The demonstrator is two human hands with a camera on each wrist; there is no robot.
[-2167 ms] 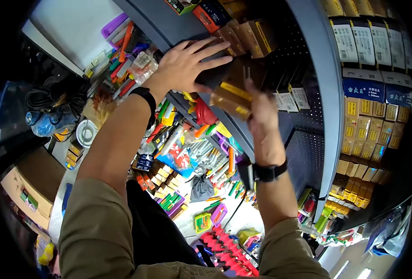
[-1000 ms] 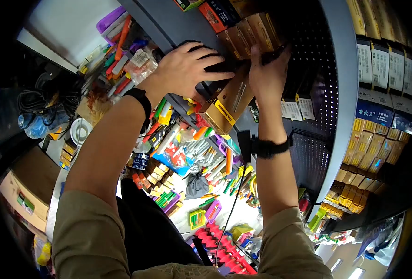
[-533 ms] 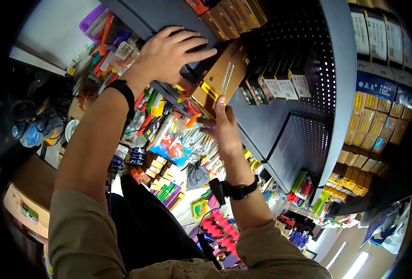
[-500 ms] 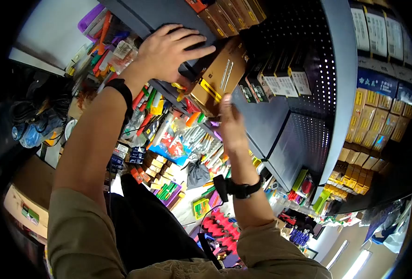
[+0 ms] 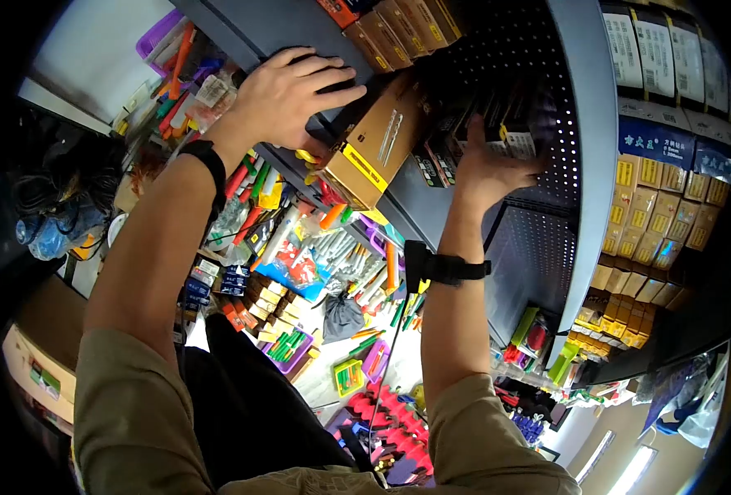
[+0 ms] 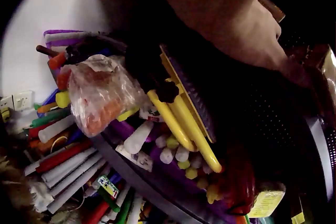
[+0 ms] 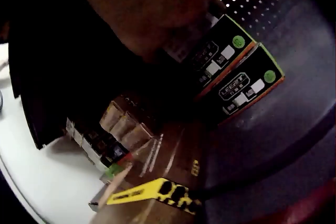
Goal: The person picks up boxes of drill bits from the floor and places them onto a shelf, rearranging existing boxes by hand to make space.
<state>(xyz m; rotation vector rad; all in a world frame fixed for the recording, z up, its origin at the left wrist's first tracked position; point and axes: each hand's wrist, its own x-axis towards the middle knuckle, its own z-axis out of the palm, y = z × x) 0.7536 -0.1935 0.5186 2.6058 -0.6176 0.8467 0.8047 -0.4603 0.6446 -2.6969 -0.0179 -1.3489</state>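
My left hand (image 5: 291, 97) rests with spread fingers on the grey shelf (image 5: 275, 29) at its front edge. Beside its fingertips a brown cardboard box (image 5: 374, 153), printed with drill bits and a yellow strip, juts slantwise past that edge. My right hand (image 5: 493, 169) reaches into the shelf and spans a row of black boxes (image 5: 518, 142) with white labels, thumb on one side and fingers on the other. In the right wrist view the hand (image 7: 152, 14) hides part of them; black boxes (image 7: 241, 87) with green dots stand close by.
More brown boxes (image 5: 403, 33) line the shelf's upper part. A perforated panel (image 5: 539, 49) backs it. Stacked small boxes (image 5: 658, 198) fill the rack at right. Below lie many markers and tools, a purple basket (image 5: 295, 351) and a yellow basket (image 5: 347, 377).
My right hand has left the brown box's front end and moved right and deeper, onto the black boxes. The brown box went from my right hand onto the shelf. My left hand stays at the edge.
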